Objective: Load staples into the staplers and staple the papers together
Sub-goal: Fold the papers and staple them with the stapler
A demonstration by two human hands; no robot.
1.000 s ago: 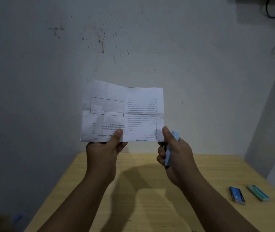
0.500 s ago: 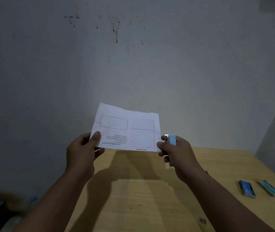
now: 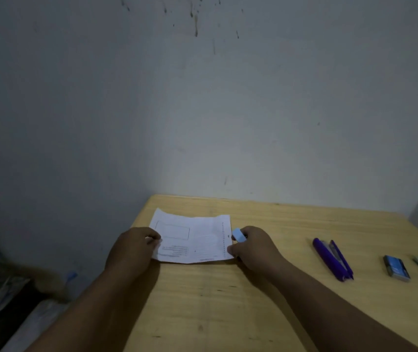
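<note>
Item: my left hand, closed, pinching the papers at their left edge. Item: my right hand, wrapped round a pale blue stapler, thumb on the papers' right edge. Papers: white, printed, creased; lying flat on the wooden table between my hands. Likely light and limp, prone to slip; best held by opposite edges. Beyond, right: purple stapler, hinged open.

Setting: a plain, dim room used as a desk workspace. A light wooden table stands against a bare, stained grey wall. Stationery lies at right: purple stapler, staple boxes.
</note>
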